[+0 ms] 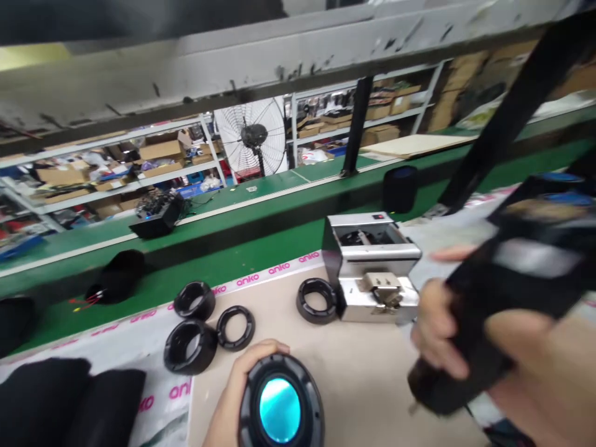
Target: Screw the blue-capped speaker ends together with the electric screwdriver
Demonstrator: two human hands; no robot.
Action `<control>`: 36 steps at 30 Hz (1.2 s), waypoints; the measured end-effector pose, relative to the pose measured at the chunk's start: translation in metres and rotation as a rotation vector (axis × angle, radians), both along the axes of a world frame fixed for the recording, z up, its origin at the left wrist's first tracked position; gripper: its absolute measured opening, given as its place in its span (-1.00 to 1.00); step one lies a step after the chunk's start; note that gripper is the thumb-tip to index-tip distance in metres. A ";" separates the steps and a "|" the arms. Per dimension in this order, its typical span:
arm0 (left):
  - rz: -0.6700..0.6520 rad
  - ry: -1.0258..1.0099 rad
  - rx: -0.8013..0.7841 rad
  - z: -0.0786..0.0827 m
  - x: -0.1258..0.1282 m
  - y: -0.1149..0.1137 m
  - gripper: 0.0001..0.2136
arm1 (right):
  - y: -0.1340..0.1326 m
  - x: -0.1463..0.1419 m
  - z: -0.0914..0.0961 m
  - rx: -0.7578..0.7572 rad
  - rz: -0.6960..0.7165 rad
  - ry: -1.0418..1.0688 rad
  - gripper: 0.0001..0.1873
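My left hand [228, 400] is wrapped round the side of a black cylindrical speaker [313, 397], whose facing end shows a shiny blue disc. At the right, my right hand [437, 323] grips a black electric screwdriver [475, 341]. Motion smears the tool, and a thin tip shows at its lower left end. Between the hands and farther back stands a silver-and-black screw feeder [372, 267]. A black ring [317, 301] lies against its left side. Beyond my left hand are another thin black ring [236, 328] and two thicker black rings [190, 347].
Black rounded pieces [69, 403] lie at the lower left. A black part with red wires [121, 276] rests on the green bench [261, 239]. A black box [158, 214] stands behind it. Dark posts [357, 127] and a pale beam [298, 53] cross the view; a fan [254, 135] is beyond.
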State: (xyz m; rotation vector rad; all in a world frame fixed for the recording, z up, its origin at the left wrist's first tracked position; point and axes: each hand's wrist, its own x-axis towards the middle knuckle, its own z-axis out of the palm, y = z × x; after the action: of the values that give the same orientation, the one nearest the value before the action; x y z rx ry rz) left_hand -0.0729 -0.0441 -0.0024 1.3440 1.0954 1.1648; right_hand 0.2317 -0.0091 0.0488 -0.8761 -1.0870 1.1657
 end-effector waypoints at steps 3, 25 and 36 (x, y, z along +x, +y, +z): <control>-0.025 0.004 0.011 -0.003 0.017 0.008 -0.68 | 0.019 0.020 0.032 0.321 -0.320 0.114 -0.46; -0.154 0.113 0.027 0.014 0.073 0.066 -0.88 | 0.083 0.000 0.009 0.213 -0.108 0.034 -0.27; -0.115 0.086 0.019 0.014 0.078 0.062 -0.78 | 0.075 -0.002 0.030 0.330 -0.171 0.063 -0.31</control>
State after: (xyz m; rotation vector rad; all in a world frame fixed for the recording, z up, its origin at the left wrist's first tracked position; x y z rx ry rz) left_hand 0.0056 0.0175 0.0113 1.4637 1.0561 1.0441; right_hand 0.2296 0.0662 0.0792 -0.6554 -1.0920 0.8366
